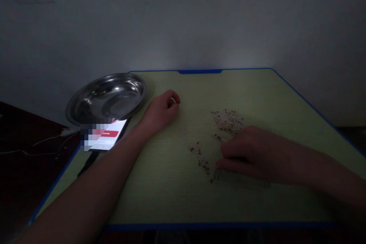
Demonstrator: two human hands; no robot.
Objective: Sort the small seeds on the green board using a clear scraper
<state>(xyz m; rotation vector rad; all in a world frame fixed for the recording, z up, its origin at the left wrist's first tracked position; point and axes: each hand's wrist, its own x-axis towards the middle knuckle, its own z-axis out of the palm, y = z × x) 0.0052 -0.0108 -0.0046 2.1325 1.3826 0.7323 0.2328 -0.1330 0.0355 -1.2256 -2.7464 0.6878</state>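
Note:
My right hand (pixel 248 152) is over the right half of the table, its fingers pinched together. Thin prongs (pixel 217 174) show just below the fingertips, like the tips of a small metal tool. The rest of that tool is hidden by the hand. Beyond the knuckles lies a pile of pale grains mixed with dark ones (pixel 227 120). A looser strip of dark and pale grains (pixel 201 159) trails to the left of the fingertips. My left hand (pixel 162 109) rests on the table with its fingers curled in and nothing visible in them.
A wide steel basin (pixel 105 97) stands at the table's back left. A lit phone (pixel 110 137) lies in front of it, beside my left forearm, on a dark object (pixel 87 163). The pale green table (pixel 160 194) has blue edging, and a wall rises behind it.

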